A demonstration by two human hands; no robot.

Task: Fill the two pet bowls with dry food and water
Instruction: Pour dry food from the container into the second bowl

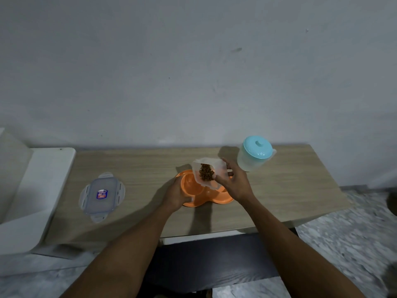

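Observation:
An orange double pet bowl (200,200) sits at the middle of the wooden table (279,190). My left hand (177,195) grips the bowl's left rim. My right hand (235,183) holds a clear plastic container (209,172) tilted over the left bowl, with brown dry food (206,174) heaped near its lower edge. The left bowl's bottom looks bare orange. The right bowl is mostly hidden behind my right hand and the container. A translucent jug with a light blue lid (255,152) stands upright at the back right of the table.
The container's clear lid (102,195) with snap flaps and a small label lies flat on the table's left part. A white surface (43,179) adjoins the table's left end. A wall runs just behind the table. Speckled floor shows at the right.

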